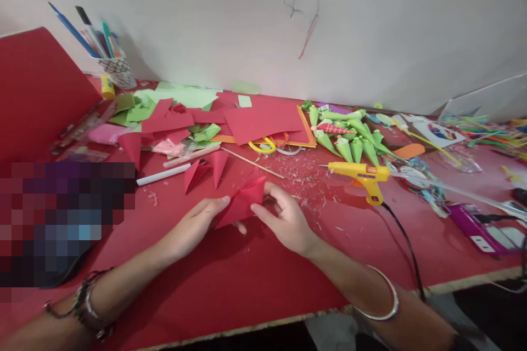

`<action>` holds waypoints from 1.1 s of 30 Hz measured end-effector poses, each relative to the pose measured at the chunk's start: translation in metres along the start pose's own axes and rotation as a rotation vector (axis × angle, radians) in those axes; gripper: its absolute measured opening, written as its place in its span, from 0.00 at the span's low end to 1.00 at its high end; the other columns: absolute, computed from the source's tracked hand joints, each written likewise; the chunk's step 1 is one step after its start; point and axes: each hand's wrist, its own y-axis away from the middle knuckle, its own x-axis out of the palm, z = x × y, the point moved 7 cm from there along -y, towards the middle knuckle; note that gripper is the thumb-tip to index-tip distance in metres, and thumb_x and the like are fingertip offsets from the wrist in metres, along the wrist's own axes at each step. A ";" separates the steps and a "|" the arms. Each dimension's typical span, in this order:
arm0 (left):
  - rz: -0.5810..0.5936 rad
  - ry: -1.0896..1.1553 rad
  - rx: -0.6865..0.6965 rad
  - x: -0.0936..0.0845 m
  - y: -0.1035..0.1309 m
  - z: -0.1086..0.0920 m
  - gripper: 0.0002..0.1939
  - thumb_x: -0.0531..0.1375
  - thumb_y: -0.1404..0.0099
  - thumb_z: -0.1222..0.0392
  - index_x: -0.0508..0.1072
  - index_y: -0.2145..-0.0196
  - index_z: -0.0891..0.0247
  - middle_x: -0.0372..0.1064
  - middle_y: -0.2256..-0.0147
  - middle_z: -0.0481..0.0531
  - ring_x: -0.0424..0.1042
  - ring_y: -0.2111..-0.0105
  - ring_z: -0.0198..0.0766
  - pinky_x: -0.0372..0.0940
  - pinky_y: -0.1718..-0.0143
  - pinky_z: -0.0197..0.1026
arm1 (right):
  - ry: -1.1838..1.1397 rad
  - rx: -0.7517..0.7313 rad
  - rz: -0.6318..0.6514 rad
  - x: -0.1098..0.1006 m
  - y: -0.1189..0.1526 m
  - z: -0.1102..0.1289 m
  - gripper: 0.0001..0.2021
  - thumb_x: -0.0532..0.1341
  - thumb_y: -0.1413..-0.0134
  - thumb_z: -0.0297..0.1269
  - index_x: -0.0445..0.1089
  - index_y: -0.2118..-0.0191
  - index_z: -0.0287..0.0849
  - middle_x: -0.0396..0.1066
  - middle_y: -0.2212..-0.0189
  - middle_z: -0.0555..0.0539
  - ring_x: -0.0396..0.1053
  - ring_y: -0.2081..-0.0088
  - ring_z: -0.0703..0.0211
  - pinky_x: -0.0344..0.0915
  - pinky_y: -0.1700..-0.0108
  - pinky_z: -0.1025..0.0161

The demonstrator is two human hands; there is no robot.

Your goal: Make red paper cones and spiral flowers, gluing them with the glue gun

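Resting at the far left, a tall red sheet (37, 93) propped on edge, and behind it a patterned cup of pens (113, 68) against the wall. Further in, a litter of green and red paper scraps (164, 112), a white stick (162, 174) lying flat, and two folded red cones (206, 170) pointing toward the near edge of the red table (230, 290).

Then the left hand (197, 222), palm down, fingertips pinching the lower left corner of a folded red paper (242, 202). Fingers narrow, closed on the sheet, not spread. Paper lying just above the table near its middle, between both hands, long axis running from lower left up to upper right, the raised tip pointing away toward the wall.

Immediately right, the right hand (284, 219), thumb along the paper's lower right edge and fingers curled behind the upper tip, likewise closed on it. Both hands touching the paper; neither clearly nearer, the left at the low end, the right at the high end and along the flank.

Beyond, well apart from the hands: yellow scissors (263, 146) beside a larger red sheet, a heap of green paper cones (349, 137), a yellow glue gun (364, 175) standing with nozzle pointing left and its black cord trailing toward the near edge, and at the far right a jumble of coloured sticks (486, 134).
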 end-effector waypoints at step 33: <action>0.262 -0.119 0.107 0.028 0.004 -0.010 0.13 0.49 0.38 0.52 0.62 0.72 0.64 0.50 0.79 0.41 0.49 0.80 0.28 0.50 0.80 0.31 | -0.383 0.285 0.064 0.012 0.002 -0.019 0.15 0.58 0.52 0.34 0.54 0.58 0.44 0.62 0.77 0.56 0.57 0.82 0.72 0.57 0.80 0.71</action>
